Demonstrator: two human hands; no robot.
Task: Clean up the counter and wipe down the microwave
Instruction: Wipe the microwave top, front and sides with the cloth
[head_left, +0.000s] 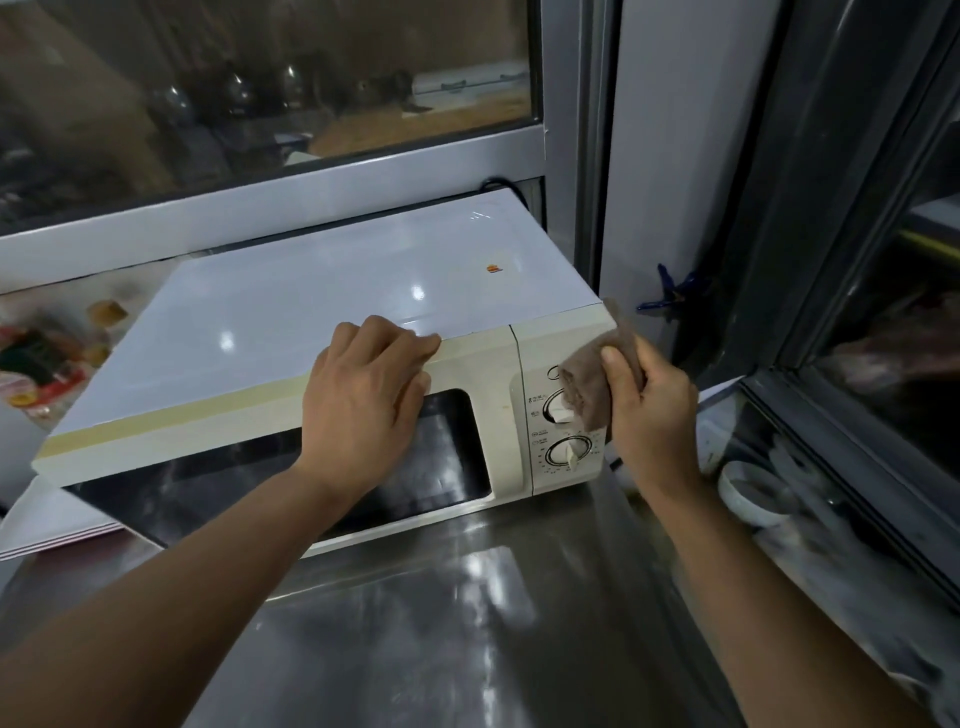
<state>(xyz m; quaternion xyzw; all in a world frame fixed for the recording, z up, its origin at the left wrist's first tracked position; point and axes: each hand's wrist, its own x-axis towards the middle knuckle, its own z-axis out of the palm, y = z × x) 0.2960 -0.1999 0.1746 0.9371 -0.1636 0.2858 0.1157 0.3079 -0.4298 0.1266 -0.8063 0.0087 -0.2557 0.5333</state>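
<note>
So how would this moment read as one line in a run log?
left hand: rests on microwave top edge | right hand: presses cloth against control panel | step: wiping

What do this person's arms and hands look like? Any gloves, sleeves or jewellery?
Both forearms are bare as far as the picture shows: no sleeves in view. The left hand and right hand wear no gloves, and no rings, watch or bracelet can be seen. Fingernails look short and unpainted.

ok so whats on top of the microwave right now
On the microwave top: a small orange sticker near the back right, and the left hand resting on its front edge. Whatever lies under that hand is covered.
</note>
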